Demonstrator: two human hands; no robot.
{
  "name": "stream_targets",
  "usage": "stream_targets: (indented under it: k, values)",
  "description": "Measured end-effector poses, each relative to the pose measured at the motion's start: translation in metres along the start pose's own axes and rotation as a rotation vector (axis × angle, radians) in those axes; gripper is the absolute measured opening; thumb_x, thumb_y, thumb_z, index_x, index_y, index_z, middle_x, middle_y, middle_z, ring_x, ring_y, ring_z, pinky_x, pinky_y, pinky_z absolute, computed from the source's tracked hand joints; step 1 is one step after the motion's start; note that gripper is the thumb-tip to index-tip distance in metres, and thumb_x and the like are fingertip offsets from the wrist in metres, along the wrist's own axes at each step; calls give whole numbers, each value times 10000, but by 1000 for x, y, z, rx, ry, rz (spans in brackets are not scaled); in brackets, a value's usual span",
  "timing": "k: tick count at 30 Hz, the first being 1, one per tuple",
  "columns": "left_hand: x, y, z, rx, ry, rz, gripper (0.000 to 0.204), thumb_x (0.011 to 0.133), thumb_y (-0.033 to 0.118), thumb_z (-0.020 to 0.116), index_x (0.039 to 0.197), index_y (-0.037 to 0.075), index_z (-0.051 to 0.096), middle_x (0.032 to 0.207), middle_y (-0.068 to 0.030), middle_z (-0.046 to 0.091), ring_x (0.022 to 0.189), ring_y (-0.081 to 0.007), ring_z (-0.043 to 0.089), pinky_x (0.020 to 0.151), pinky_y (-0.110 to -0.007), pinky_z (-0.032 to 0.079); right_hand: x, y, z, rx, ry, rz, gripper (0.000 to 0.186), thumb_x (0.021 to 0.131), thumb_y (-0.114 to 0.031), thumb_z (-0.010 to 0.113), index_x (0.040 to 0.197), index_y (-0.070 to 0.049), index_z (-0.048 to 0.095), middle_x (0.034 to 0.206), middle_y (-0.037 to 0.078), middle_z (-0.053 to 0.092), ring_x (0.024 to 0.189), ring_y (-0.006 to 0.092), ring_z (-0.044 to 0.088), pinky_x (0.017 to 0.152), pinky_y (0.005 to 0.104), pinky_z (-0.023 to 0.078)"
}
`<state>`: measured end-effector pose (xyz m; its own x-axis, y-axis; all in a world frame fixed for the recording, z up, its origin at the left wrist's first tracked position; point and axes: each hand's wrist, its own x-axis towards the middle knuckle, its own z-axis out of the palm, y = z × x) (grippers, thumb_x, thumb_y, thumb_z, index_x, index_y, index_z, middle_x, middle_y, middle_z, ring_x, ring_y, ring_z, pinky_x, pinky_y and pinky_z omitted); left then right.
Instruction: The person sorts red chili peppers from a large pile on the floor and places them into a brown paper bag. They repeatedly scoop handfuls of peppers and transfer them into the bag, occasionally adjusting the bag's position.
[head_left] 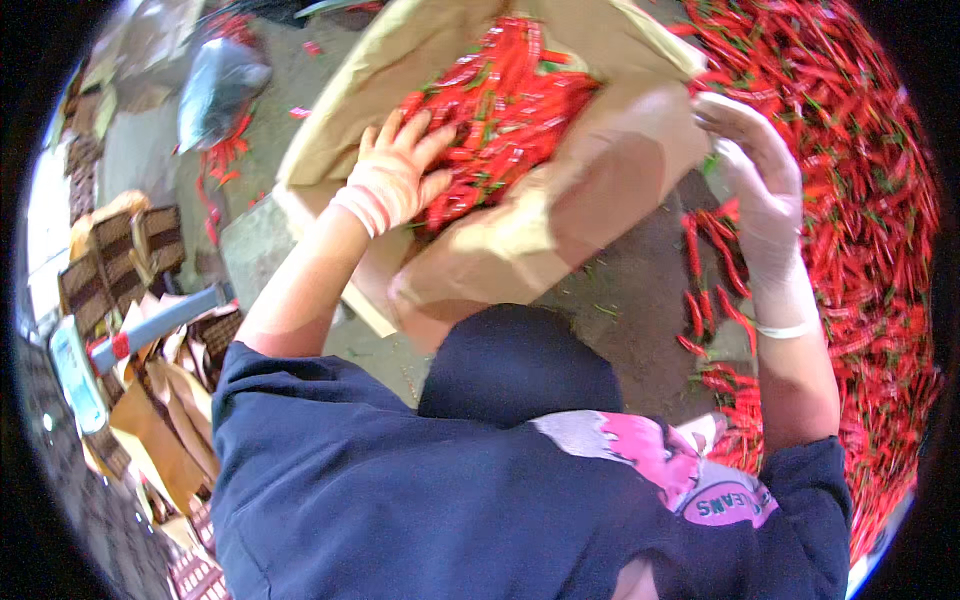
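Dark T-shirt (420,500) showed nearest, this side of the paper-lined box (480,260). The left hand (388,178), fingers apart, lay on the box's red chilies (520,120); the right hand (765,185) curled by its right rim; I couldn't tell if it gripped. That box looked heavy, its paper soft, best held underneath. Right of it, loose chilies (704,308) and a chili heap (860,200) crowded the way; far left lay a plastic bag (222,90).
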<state>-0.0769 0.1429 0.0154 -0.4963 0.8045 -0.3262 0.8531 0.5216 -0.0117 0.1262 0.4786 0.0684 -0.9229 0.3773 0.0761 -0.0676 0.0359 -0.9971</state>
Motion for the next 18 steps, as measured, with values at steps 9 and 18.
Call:
stream_targets:
  k: [9, 18]
  values:
    - [0, -51, 140, 262, -333, -111, 886, 868, 447, 621, 1559, 83, 201, 1624, -189, 118, 1489, -443, 75, 1212, -529, 94, -247, 44, -243, -1112, 4, 396, 210, 858, -148, 596, 1021, -39, 671, 983, 124, 671, 950, 279, 654, 891, 374, 511]
    - [-11, 19, 13, 310, -673, -238, 728, 915, 309, 610, 1522, 116, 257, 1461, -200, 427, 1042, -403, 654, 862, -480, 549, -373, 134, -165, -1477, -457, 528, 713, 635, -226, 773, 1270, -36, 510, 1048, 106, 571, 991, 278, 575, 891, 401, 444]
